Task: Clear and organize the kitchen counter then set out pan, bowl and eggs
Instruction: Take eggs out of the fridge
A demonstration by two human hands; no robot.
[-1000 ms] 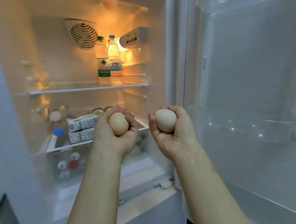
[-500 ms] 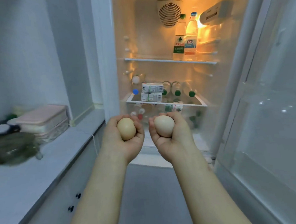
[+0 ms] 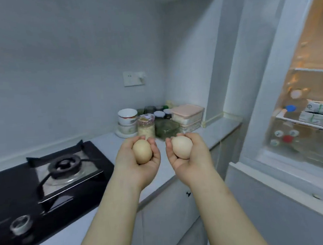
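Observation:
My left hand (image 3: 138, 162) holds a tan egg (image 3: 142, 151) in its curled fingers. A paler egg (image 3: 182, 146) sits in my right hand (image 3: 188, 158), fingers curled around it too. Both hands are raised side by side above the front edge of the pale counter (image 3: 220, 129). Stacked white bowls (image 3: 127, 121) stand in the back corner of the counter. No pan is in view.
A black gas hob (image 3: 46, 180) with one burner fills the counter's left. Jars and a pink-lidded container (image 3: 188, 114) crowd the back corner beside the bowls. The fridge (image 3: 309, 112) stands open at the right, lit inside, with bottles and cartons on its shelves.
The view has swung left from the fridge interior to the counter and hob. Both hands keep the same hold on their eggs, side by side.

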